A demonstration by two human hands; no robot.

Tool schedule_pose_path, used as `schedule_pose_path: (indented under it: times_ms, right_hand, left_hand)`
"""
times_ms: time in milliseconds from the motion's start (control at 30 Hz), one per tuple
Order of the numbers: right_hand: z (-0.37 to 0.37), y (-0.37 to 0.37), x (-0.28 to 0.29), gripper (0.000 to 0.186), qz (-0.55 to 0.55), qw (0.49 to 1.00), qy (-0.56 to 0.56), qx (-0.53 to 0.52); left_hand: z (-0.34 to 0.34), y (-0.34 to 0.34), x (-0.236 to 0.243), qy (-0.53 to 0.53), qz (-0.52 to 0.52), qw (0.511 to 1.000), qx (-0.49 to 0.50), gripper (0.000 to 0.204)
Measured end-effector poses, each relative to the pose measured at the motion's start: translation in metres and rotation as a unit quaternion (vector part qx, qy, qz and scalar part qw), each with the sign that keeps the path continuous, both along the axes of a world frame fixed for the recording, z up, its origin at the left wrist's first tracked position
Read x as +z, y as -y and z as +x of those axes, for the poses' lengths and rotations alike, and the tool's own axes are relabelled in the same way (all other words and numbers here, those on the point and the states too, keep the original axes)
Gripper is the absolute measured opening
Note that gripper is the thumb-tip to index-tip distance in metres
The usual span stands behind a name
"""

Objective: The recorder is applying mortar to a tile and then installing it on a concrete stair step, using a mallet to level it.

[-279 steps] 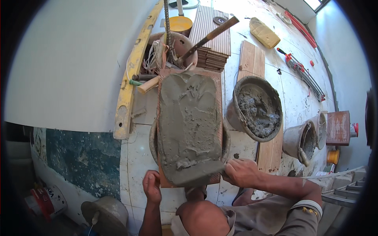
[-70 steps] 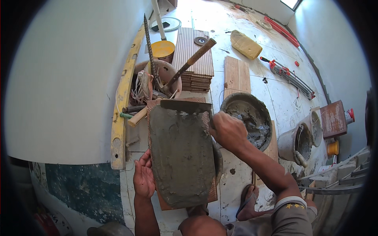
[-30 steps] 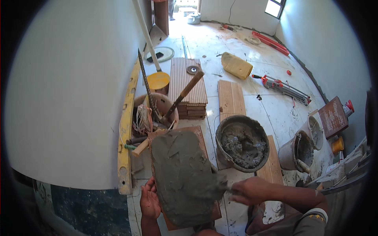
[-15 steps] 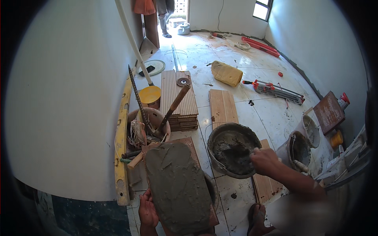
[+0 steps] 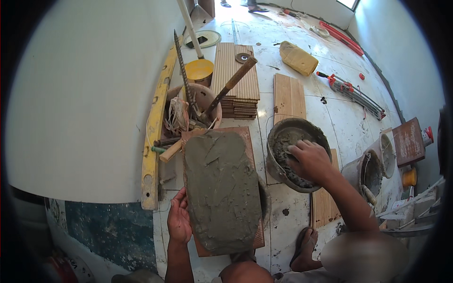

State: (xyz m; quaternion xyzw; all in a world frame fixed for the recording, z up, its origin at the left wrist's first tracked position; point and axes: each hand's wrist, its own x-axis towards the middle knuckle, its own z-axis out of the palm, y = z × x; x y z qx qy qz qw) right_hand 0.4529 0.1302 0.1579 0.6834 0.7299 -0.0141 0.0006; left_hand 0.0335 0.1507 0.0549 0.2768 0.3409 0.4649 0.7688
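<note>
A reddish-brown tile (image 5: 255, 155) carries a thick layer of wet grey mortar (image 5: 222, 188) over most of its face. My left hand (image 5: 180, 219) grips the tile's left edge, fingers tucked partly beneath it. Right of the tile stands a round bucket (image 5: 272, 162) with more mortar inside. Within its rim, my right hand (image 5: 309, 159) is closed around a trowel, whose blade is hidden by the hand and the mortar. Another container (image 5: 265, 203) shows partly beneath the tile's right side.
A tool bucket (image 5: 216, 101), a yellow spirit level (image 5: 152, 165) and stacked tiles (image 5: 226, 70) stand ahead-left. Wood-look planks (image 5: 289, 96), a yellow bag (image 5: 298, 58) and a tile cutter (image 5: 354, 94) lie beyond. Dirty buckets (image 5: 370, 172) are at right. Another person's feet (image 5: 257, 8) show at the doorway.
My view has tilted down, so everything sits higher in the picture. My right hand has moved from the bucket's right rim further in over the mortar. My left hand keeps the tile's edge.
</note>
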Motion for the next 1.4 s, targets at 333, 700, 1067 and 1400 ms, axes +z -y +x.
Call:
schedule_pose_path:
  times_ms: [333,700,1067,1400]
  right_hand:
    - [-0.011,-0.109,-0.052,0.035,0.151,0.980,-0.003,0.126]
    - [-0.030,-0.137,-0.084,0.025,0.208,0.948,-0.016,0.241]
    - [-0.013,-0.112,-0.068,0.022,0.239,0.948,0.009,0.211]
    - [0.026,-0.073,-0.035,0.017,0.272,0.948,0.049,0.156]
  left_hand:
    - [-0.036,0.119,-0.007,-0.340,0.004,0.916,0.213,0.044]
    - [-0.020,0.177,-0.026,-0.191,-0.080,0.969,0.133,0.035]
    - [-0.026,0.163,-0.021,-0.194,-0.034,0.970,0.144,0.033]
    - [-0.025,0.116,0.000,-0.104,0.007,0.984,0.145,0.040]
